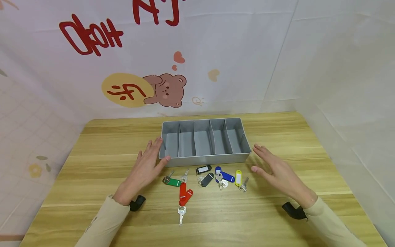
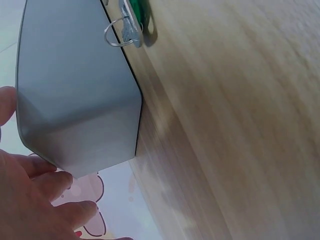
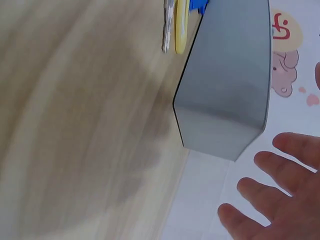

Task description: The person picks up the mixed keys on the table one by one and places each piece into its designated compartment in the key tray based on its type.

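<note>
Centrally on wooden desk (image 1: 92, 171): grey plastic tray (image 1: 205, 158), five compartments. Left hand (image 1: 145, 171) flat, fingers spread, touching tray's left corner; right hand (image 1: 279, 173) spread, just beside right end. Six plastic-tagged keys (image 1: 203, 178) near front.

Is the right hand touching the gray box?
Apart. The head view shows bare table between the right hand and the gray box; the right wrist view agrees.

The divider tray (image 1: 205, 158) was grey, the bench (image 1: 102, 161) pale wood-grained, the key tags green (image 1: 172, 181), red (image 1: 184, 195), black (image 1: 204, 169), blue (image 1: 226, 176) and yellow (image 1: 238, 177).
</note>
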### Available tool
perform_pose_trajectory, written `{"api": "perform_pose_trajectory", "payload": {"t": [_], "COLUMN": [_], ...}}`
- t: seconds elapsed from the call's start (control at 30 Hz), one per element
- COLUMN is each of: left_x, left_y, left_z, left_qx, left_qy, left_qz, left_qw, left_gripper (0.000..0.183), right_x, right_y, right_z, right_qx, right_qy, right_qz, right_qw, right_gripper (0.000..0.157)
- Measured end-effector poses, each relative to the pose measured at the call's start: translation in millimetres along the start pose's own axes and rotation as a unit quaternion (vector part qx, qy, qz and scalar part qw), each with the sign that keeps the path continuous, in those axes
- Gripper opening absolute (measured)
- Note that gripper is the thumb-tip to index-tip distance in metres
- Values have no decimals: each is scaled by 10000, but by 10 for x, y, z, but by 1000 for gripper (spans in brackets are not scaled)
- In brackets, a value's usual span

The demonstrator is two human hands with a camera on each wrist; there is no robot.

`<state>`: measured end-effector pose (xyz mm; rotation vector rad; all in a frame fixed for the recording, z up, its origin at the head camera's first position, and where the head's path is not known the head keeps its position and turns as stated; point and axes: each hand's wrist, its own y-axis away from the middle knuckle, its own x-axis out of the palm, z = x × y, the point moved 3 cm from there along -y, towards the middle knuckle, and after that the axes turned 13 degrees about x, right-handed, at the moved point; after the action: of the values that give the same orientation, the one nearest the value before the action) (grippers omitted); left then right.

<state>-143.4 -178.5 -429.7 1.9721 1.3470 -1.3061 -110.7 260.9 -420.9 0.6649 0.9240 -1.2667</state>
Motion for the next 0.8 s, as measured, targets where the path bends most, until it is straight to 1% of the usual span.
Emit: {"api": "perform_pose_trajectory", "payload": {"t": [0.3, 0.43, 0.53, 0.67, 0.8], "left_x": [-5, -1, 0, 2, 5], "left_y": [1, 0, -4, -8, -9], "left_z": [-8, -3, -3, 0, 9], "left_qx": [0, 8, 20, 15, 15], "left_qy": [-19, -30, -45, -66, -73], "left_qz": [16, 29, 31, 41, 45], "left_qw": [10000, 10000, 10000, 10000, 10000], "left_gripper": [80, 80, 80, 79, 79], "right_x": [81, 125, 165, 230, 296], "right_y": [144, 187, 212, 242, 257], "right_z": [131, 146, 152, 165, 176], "right_qx": [-409, -371, -369, -405, -372], "right_qy": [-73, -133, -189, -259, -440], "right_qz": [-457, -640, -636, -447, -228], "right_qw": [9981, 9972, 9971, 9978, 9981], "right_gripper": [65, 65, 66, 66, 62]}}
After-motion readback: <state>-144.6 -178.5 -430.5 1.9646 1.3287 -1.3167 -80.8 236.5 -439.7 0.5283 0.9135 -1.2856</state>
